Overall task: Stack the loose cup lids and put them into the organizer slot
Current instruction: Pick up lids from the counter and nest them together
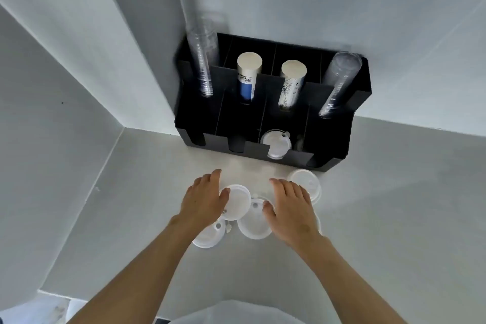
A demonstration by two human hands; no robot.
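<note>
Several loose white cup lids lie on the grey counter in front of the black organizer point(331, 144). My left hand point(203, 198) is palm down with its thumb on the rim of one lid point(239, 201). My right hand point(289, 209) hovers palm down with fingers spread, its thumb touching a second lid point(253, 223). A third lid point(209, 237) lies below my left wrist. Another lid point(307, 183) sits beyond my right fingers. A stack of lids point(276, 143) stands in the organizer's front slot, third from the left.
The organizer's back slots hold two clear cup stacks point(203, 60) and two paper cup stacks point(248, 73). It stands against the wall in a corner. A side wall point(65, 113) rises on the left. The counter's near edge is at the bottom left.
</note>
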